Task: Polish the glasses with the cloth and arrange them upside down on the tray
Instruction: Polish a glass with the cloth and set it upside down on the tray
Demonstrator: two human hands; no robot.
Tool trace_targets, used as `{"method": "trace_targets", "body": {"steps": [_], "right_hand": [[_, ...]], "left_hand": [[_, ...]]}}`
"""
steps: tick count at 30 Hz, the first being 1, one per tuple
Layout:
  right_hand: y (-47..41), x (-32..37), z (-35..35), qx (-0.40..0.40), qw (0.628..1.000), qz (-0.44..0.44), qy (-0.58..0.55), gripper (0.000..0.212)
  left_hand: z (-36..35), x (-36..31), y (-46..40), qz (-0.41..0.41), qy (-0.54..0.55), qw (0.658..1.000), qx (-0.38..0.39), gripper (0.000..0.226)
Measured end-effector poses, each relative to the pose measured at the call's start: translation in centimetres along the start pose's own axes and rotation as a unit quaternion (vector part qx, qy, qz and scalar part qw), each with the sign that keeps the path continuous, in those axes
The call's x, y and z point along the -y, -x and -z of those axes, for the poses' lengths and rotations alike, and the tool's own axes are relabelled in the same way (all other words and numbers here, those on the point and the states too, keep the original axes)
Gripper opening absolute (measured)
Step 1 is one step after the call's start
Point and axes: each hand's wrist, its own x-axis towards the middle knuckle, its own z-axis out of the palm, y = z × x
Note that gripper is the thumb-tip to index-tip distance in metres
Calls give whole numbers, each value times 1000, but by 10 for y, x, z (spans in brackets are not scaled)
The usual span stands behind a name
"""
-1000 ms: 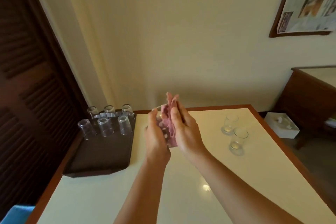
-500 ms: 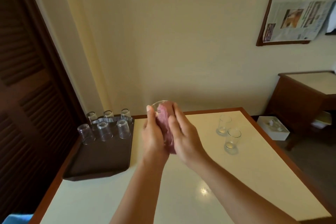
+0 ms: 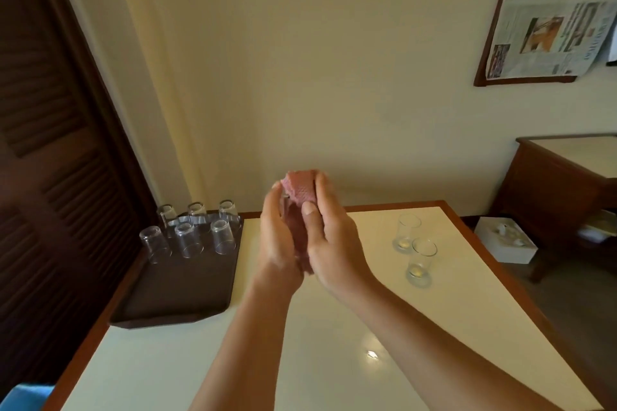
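Note:
Above the middle of the table, my left hand [image 3: 278, 240] and my right hand [image 3: 329, 237] hold a pink cloth [image 3: 300, 192] between them. The cloth wraps a glass, which is almost wholly hidden; my left hand cups it from the left, and my right thumb and fingers press the cloth around it. A dark brown tray [image 3: 173, 290] lies at the table's left and carries several clear glasses [image 3: 190, 238] standing upside down at its far end. Two more glasses [image 3: 420, 260] stand upright on the table to the right.
The cream table top [image 3: 334, 360] has a brown wooden edge. A dark louvred door is on the left, a wooden side table [image 3: 561, 183] and a white box [image 3: 505, 238] on the right. A framed newspaper [image 3: 551, 10] hangs on the wall.
The cloth now covers the top of the glass, whose rim showed half a second ago. Both hands have turned around it and stay at the same place over the table.

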Motion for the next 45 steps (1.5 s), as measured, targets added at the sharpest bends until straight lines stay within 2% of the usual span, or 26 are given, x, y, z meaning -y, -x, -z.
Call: {"method": "trace_targets", "body": {"steps": [3, 4, 7, 8, 10, 12, 14, 16, 18, 21, 23, 27, 29, 31, 33, 36, 38, 39, 41, 43, 45], "right_hand": [[22, -6, 4, 78, 996, 37, 7, 59], [14, -11, 9, 68, 997, 34, -6, 56], [-26, -17, 22, -32, 997, -46, -61, 44], [-28, -16, 24, -43, 998, -29, -44, 46], [-6, -11, 23, -19, 998, 48, 23, 54], [20, -19, 25, 38, 995, 91, 23, 61], [17, -28, 34, 60, 996, 68, -13, 57], [-8, -32, 44, 5, 998, 0, -63, 49], [-17, -24, 51, -21, 998, 6, -61, 45], [13, -22, 55, 57, 994, 87, -24, 59], [17, -32, 59, 103, 989, 101, -42, 59], [-30, -27, 71, 21, 998, -18, -53, 56], [-22, -18, 72, 10, 999, 38, -14, 57], [0, -26, 70, 52, 994, 94, -28, 58], [-2, -37, 74, 68, 991, 78, -81, 58], [-38, -36, 85, 2, 992, -2, -130, 58], [-37, -28, 88, -4, 997, 45, -67, 58], [-28, -30, 87, 5, 996, 79, -33, 59], [-8, -37, 91, 64, 991, 116, -26, 58], [-14, -43, 100, 78, 991, 87, -63, 50], [-37, -41, 103, 15, 995, 46, -88, 40]], "left_hand": [[1, -7, -11, -9, 56, 998, -22, 63], [-3, -4, -12, -6, 43, 998, -33, 59], [-23, 9, -7, 11, -31, 999, -19, 51], [-29, 13, -5, 14, -26, 999, -13, 50], [-32, 10, -3, -13, 34, 999, -5, 57], [-29, 10, -5, -31, 65, 997, -13, 66], [-30, 21, -2, -25, 65, 997, -35, 66], [-42, 32, 5, -10, 24, 999, -36, 59], [-51, 36, 6, -14, 15, 1000, -23, 56], [-54, 18, 6, -62, 37, 997, 1, 55], [-53, 16, 3, -45, 60, 997, 9, 60], [-68, 30, 0, -11, 12, 1000, -2, 52], [-73, 24, -1, -12, 22, 1000, 7, 54], [-72, 18, -6, -24, 42, 999, 18, 57], [-73, 19, -9, -25, 41, 999, 15, 60], [-81, 29, -9, -21, -20, 999, 16, 56], [-89, 29, -10, -18, -11, 1000, 12, 58], [-88, 29, -13, -43, 12, 999, -1, 60], [-87, 29, -19, -79, 39, 996, -25, 70], [-90, 34, -15, -77, 49, 995, -33, 70], [-97, 40, -12, -56, 25, 998, -6, 60]]}}
